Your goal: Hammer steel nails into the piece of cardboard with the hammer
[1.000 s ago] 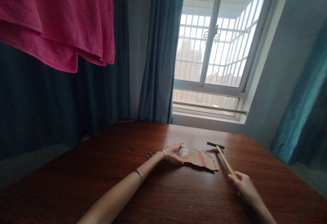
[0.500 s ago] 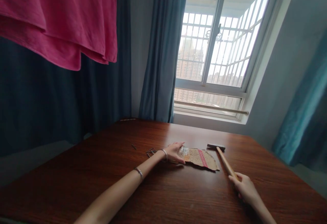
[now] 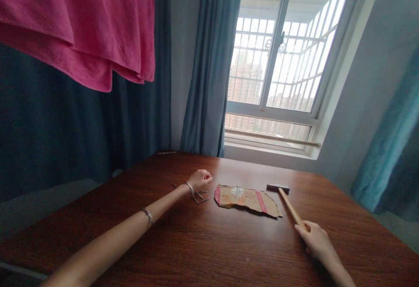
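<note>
My right hand (image 3: 317, 239) is wrapped round the wooden handle of a hammer (image 3: 292, 210), whose dark head rests on the table to the right of a piece of cardboard. That cardboard (image 3: 247, 199) is torn along its near edge, dotted with small marks and crossed by pink bands. A thin nail (image 3: 237, 188) seems to stand upright in its shiny, taped patch. Left of the cardboard and apart from it, my left hand (image 3: 199, 178) has its fingers curled in; whether they hold anything is hidden. Several loose nails (image 3: 200, 199) lie beside and below that wrist.
All of this lies on a brown wooden table (image 3: 209, 252). Behind it are a barred window (image 3: 275, 68) and blue curtains (image 3: 209, 60). A pink towel (image 3: 108, 29) hangs at upper left, above the table's height.
My left hand has moved left off the cardboard and its spread fingers have curled in. The cardboard's left end now shows. My right hand and the hammer have barely moved.
</note>
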The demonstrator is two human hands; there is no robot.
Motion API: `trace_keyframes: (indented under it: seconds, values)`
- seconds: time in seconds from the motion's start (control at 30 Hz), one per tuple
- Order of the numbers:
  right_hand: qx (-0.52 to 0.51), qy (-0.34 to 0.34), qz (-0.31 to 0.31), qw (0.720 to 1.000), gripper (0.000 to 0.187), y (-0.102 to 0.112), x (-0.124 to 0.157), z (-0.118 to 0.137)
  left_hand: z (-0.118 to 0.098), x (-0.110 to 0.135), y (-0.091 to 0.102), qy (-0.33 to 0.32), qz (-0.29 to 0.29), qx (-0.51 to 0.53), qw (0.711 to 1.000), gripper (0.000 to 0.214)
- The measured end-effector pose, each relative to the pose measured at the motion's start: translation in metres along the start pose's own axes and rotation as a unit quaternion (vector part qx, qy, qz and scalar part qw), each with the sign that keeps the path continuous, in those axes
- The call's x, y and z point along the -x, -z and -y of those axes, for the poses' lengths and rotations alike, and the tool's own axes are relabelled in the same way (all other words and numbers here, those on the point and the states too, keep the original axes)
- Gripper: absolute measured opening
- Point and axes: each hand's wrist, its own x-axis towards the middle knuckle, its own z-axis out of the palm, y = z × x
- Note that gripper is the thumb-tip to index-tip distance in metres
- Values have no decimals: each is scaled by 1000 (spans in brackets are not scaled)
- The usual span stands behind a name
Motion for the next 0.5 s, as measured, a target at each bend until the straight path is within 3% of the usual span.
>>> trace_keyframes:
  seconds: [0.1,0.2,0.33,0.5]
  values:
    - [108,21,-34,993,40,6,4,-1,24,7,29,146,17,-67,987,26]
    - [180,31,-47,982,41,8,11,1,46,17,55,230,46,-112,966,20]
    - [208,46,-45,976,37,4,18,2,67,32,76,283,67,-144,946,17]
    - [199,55,-62,976,33,-2,22,1,79,42,78,297,84,-123,943,20]
